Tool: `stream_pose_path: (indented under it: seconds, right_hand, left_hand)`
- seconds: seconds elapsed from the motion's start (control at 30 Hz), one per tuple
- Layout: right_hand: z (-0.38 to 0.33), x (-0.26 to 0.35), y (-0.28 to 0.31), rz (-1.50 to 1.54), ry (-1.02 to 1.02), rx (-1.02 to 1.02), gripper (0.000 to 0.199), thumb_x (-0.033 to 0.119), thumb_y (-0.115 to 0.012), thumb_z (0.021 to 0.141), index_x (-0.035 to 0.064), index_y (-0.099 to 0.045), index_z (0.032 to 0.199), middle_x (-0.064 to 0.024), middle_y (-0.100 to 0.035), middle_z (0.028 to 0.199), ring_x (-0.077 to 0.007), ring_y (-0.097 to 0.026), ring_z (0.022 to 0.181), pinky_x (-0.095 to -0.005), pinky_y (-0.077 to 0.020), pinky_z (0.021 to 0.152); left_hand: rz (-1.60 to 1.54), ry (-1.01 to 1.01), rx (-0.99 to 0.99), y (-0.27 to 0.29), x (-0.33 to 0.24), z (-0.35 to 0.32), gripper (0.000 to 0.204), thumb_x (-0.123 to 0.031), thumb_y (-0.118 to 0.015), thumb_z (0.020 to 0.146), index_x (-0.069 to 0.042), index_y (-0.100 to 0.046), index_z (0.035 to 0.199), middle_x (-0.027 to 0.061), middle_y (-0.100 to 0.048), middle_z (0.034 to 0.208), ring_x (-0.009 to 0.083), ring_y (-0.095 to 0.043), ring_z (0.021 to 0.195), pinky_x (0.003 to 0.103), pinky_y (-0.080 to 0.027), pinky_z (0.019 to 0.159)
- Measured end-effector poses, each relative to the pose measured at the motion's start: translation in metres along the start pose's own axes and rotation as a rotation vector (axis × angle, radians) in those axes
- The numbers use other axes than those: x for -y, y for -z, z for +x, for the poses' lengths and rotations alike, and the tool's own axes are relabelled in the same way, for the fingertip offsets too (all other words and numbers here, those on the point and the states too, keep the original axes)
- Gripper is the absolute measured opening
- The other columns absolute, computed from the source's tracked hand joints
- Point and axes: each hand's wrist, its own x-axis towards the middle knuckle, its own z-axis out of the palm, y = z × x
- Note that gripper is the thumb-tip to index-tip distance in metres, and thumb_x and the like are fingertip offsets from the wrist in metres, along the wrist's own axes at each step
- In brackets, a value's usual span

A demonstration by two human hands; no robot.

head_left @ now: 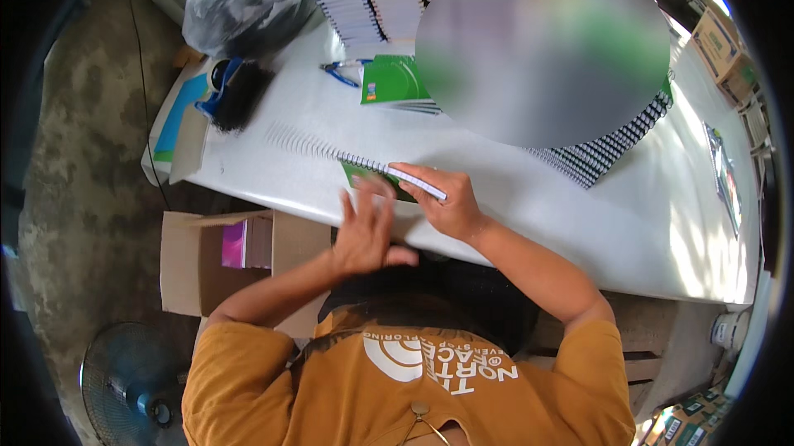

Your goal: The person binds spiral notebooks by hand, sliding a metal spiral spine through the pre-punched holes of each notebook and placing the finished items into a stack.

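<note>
Now I'm threading the wire coil [331, 151] into the green notebook [389, 185]: right hand [447, 206] presses flat, left hand [364, 231] open, blurred. Next needs aligned holes.

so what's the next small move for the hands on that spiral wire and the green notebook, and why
Probably keep twisting the spiral wire further in. The right hand pins the green notebook by its binding edge, the left hand is blurred beside it, and a long stretch of wire sticks out to the left.
</note>
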Motion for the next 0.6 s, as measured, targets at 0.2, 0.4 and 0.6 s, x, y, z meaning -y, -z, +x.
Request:
stream_pose_path:
  seconds: [0.2,0.4,0.6]
  right_hand:
    - [-0.012,0.007,-0.005,-0.076,0.043,0.114,0.035,-0.003,-0.06,0.078,0.0042,-0.059,0.113,-0.0149,-0.064,0.102,-0.0273,-0.066,0.085,-0.0308,-0.0521,0.072]
    - [-0.007,0.002,-0.001,0.045,-0.068,0.122,0.055,-0.001,-0.058,0.077,0.0091,-0.042,0.129,-0.0165,-0.063,0.102,-0.0335,-0.063,0.087,-0.0352,-0.0518,0.073]
    - [0.0,0.002,0.012,0.028,-0.094,0.059,0.056,0.004,-0.059,0.078,0.0115,-0.041,0.13,-0.0157,-0.064,0.1,-0.0343,-0.062,0.083,-0.037,-0.0508,0.069]
  left_hand:
    - [-0.073,0.169,-0.611,0.031,0.035,0.067,0.107,-0.073,-0.033,0.079,0.016,-0.011,0.135,0.0375,-0.007,0.141,0.0554,0.0,0.13,0.062,0.007,0.101]
    - [0.166,-0.252,-0.383,0.031,0.015,0.054,0.106,-0.071,-0.039,0.078,0.014,-0.014,0.135,0.0422,-0.005,0.137,0.0563,-0.005,0.129,0.063,-0.005,0.101]
    - [-0.188,-0.297,0.01,0.004,-0.015,0.03,0.103,-0.069,-0.047,0.074,0.017,-0.03,0.127,0.0423,-0.019,0.133,0.0589,-0.023,0.122,0.063,-0.023,0.098]
